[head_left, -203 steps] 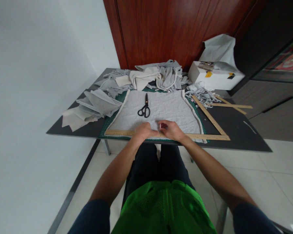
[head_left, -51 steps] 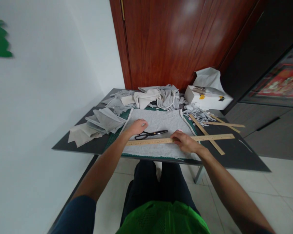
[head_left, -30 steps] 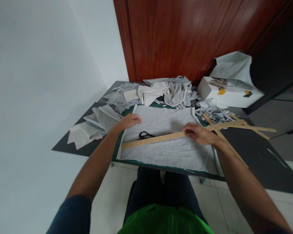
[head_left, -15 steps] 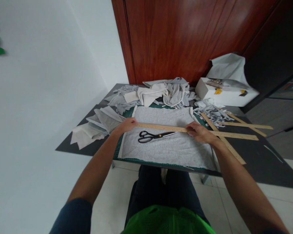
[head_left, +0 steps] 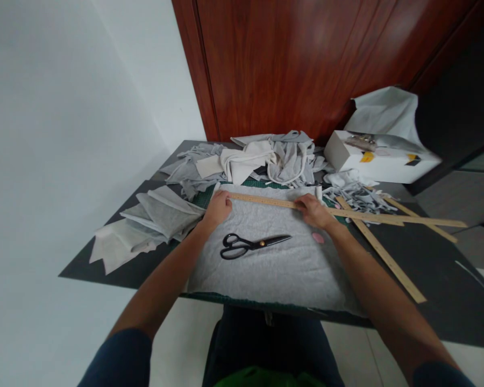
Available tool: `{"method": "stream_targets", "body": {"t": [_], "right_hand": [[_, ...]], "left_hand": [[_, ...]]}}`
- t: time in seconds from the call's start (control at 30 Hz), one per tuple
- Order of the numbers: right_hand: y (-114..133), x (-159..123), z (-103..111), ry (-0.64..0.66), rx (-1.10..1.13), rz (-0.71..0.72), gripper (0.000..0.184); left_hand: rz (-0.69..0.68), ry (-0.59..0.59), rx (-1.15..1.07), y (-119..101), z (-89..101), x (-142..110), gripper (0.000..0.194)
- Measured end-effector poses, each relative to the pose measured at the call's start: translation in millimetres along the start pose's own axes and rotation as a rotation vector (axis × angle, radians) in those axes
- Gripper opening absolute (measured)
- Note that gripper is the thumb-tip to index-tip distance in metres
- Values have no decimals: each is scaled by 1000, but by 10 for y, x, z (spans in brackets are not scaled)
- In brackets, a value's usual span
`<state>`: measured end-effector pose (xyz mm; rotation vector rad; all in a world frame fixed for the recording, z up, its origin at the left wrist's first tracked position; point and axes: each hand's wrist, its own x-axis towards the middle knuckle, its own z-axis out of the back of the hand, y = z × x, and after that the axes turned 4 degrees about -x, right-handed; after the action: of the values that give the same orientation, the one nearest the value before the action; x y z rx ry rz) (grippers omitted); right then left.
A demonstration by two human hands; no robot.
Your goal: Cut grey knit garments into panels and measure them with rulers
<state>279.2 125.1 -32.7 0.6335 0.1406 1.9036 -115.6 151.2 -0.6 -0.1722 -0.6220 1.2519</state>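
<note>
A wooden ruler (head_left: 262,200) is held crosswise near the far edge of a grey fabric piece (head_left: 262,277), which is spread over a green cutting mat (head_left: 201,200) on the dark tabletop (head_left: 435,277). The ruler's left end is gripped by the left hand (head_left: 219,208), its fingers curled closed; farther along, the ruler is pinched between thumb and bent fingers by the right hand (head_left: 311,209). Past the fabric's right side, other wooden rulers (head_left: 387,257) are crossed by it. Whether it is pressed flat or slightly raised cannot be told. Black scissors (head_left: 262,244) are found lying on the fabric, nearer the wearer than the ruler, and are held by neither hand. A pink disc (head_left: 318,237), possibly chalk, is noted on the fabric near the right hand. The step in hand is judged to be the positioning of the ruler across the fabric. For the next move, level alignment with the far edge and even pressure from both hands are judged to be required, with wrinkling avoided.
</note>
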Motion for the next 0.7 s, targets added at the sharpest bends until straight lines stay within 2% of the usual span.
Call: {"method": "stream_targets", "body": {"t": [0.1,0.2,0.33,0.47,0.7], "right_hand": [[-78,-33,-98,-19,21,25,23],[-92,-89,-164,-49,-20,34,27],[-4,-135,-206,-70,-99,-9,30],[72,-149,-209,-81,-114,9,34],[77,-154,-178,-133,-44,62,35]], "left_hand": [[-74,42,27,149,-33,-82,27],[-84,73,82,256,6,-140,25],[-11,74,199,320,85,-154,27],[80,46,270,357,135,-151,32],[169,-36,194,458,149,-125,49]]}}
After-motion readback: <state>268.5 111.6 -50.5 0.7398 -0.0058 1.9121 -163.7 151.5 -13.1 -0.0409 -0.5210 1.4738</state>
